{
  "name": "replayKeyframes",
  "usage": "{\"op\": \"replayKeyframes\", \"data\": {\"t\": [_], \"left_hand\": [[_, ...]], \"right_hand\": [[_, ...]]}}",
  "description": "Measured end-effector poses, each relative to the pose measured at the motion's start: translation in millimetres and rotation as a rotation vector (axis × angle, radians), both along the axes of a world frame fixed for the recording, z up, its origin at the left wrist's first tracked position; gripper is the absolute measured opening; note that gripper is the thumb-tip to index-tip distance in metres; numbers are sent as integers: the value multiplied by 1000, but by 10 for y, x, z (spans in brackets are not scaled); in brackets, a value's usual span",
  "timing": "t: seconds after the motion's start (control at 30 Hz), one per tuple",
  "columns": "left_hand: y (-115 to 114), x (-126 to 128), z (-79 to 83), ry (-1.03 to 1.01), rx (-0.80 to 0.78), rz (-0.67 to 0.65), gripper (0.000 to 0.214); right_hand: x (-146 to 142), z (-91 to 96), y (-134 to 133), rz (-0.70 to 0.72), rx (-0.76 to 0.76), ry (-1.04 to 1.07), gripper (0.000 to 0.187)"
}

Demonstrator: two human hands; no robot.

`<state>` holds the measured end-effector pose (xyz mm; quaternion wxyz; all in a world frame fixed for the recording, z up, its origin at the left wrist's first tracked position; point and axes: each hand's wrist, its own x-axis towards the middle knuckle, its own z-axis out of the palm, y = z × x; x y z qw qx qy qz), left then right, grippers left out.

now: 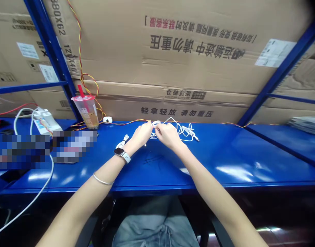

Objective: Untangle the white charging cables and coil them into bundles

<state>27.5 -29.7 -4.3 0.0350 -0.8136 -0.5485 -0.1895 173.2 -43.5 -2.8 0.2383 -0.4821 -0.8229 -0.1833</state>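
Observation:
My left hand point(142, 134) and my right hand point(167, 134) meet over the blue shelf top point(224, 157), both pinched on a thin white cable point(155, 125). The cable's loose loops point(185, 131) trail to the right of my right hand and end in a small plug point(196, 138). A second, bundled white cable point(124, 140) lies just left of my left wrist, which wears a smartwatch with a white band point(122, 153) and a thin bracelet further up the arm.
A plastic drink cup with a red straw point(86, 111) stands at the back left. A white power strip point(45, 120) and thick white cords lie further left. Red-yellow twisted wires point(80, 51) hang down over cardboard boxes point(188, 51) behind. Blue rack posts point(50, 48) frame the shelf.

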Motion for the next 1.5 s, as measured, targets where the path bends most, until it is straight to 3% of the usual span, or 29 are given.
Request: {"op": "replayKeyframes", "data": {"t": [0.13,0.23,0.33,0.57,0.7,1.03,1.27,1.5], "left_hand": [[35,-26,-33,-14,-20,-34,32],[98,-99,-55,-101,-54,-175,34],[149,-190,-54,-176,-101,-317,38],[144,-275,-21,-225,-224,-469,35],[93,-252,2,-179,-212,-480,32],[48,-159,14,25,-39,-428,32],[-31,-93,12,59,71,-413,30],[-140,-46,73,269,155,-334,29]], "right_hand": [[46,9,35,48,100,-71,29],[84,6,66,92,118,-15,28],[113,0,91,153,74,131,21],[150,15,118,381,-153,524,7],[167,18,121,364,-308,623,12],[176,31,151,281,-333,767,18],[241,33,152,364,-732,1057,26],[260,128,86,269,-975,1176,16]]}}
